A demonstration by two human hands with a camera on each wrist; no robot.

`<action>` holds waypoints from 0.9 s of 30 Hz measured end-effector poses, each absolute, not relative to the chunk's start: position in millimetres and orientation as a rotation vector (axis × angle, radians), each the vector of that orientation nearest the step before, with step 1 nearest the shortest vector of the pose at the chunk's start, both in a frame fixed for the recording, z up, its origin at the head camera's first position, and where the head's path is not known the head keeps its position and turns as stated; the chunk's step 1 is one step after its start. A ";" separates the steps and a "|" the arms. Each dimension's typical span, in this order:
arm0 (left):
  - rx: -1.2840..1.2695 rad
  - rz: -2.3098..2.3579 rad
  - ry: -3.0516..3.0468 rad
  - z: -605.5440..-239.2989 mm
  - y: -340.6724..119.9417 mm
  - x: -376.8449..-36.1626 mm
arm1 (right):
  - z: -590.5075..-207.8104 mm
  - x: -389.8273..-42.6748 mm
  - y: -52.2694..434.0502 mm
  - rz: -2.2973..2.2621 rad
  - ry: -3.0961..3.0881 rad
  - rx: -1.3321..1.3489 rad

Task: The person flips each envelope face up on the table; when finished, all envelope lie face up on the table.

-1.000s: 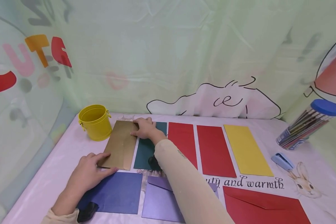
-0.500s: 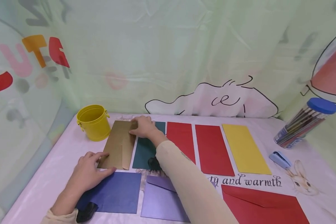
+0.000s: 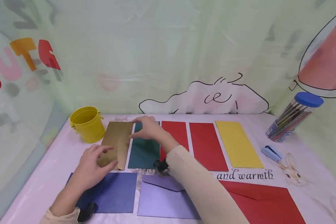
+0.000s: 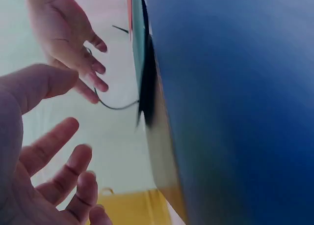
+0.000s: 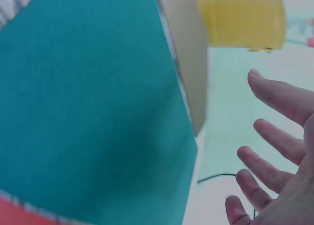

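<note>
A gold envelope (image 3: pixel 116 143) lies lengthwise on the table beside a yellow bucket (image 3: pixel 86 124), with a teal envelope (image 3: pixel 144 151) to its right. My left hand (image 3: pixel 106 155) hovers open over the gold envelope's near end. The left wrist view shows its fingers (image 4: pixel 59 185) spread and off the paper. My right hand (image 3: pixel 137 129) is open above the teal envelope's far end, close to the gold one's right edge. In the right wrist view its fingers (image 5: pixel 274 151) are straight and hold nothing, next to the teal envelope (image 5: pixel 88 102) and the gold envelope (image 5: pixel 189 53).
Two red envelopes (image 3: pixel 205 144) and a yellow envelope (image 3: pixel 238 143) lie in the same row to the right. Blue (image 3: pixel 112 193), purple (image 3: pixel 165 199) and large red (image 3: pixel 263 205) envelopes lie along the near edge. A pencil tube (image 3: pixel 292 116) and blue stapler (image 3: pixel 271 153) sit at the right.
Both hands have lifted off the gold envelope. The right hand has drifted right over the teal envelope, and the gold envelope now lies straight beside it.
</note>
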State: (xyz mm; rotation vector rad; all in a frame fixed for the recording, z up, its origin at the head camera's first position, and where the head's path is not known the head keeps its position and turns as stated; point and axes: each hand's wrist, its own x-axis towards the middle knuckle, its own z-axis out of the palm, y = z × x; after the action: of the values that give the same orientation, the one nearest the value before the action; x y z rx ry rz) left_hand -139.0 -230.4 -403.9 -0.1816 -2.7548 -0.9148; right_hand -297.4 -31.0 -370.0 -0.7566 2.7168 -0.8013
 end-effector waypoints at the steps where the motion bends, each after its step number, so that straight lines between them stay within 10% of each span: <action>1: -0.214 -0.922 -2.751 -402.6 -228.0 -140.8 | -368.0 -296.0 -27.3 -0.817 2.711 -0.750; 27: -0.384 -1.080 -2.934 -405.4 -183.7 -179.7 | -387.6 -279.9 34.9 -1.028 2.638 -0.385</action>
State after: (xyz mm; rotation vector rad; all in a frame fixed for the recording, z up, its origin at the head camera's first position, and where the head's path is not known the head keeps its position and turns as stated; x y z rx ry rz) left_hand -179.7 -183.7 -405.4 -0.3838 -2.9344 -1.0795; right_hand -279.9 34.9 -387.6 -0.3850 2.6384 -1.0281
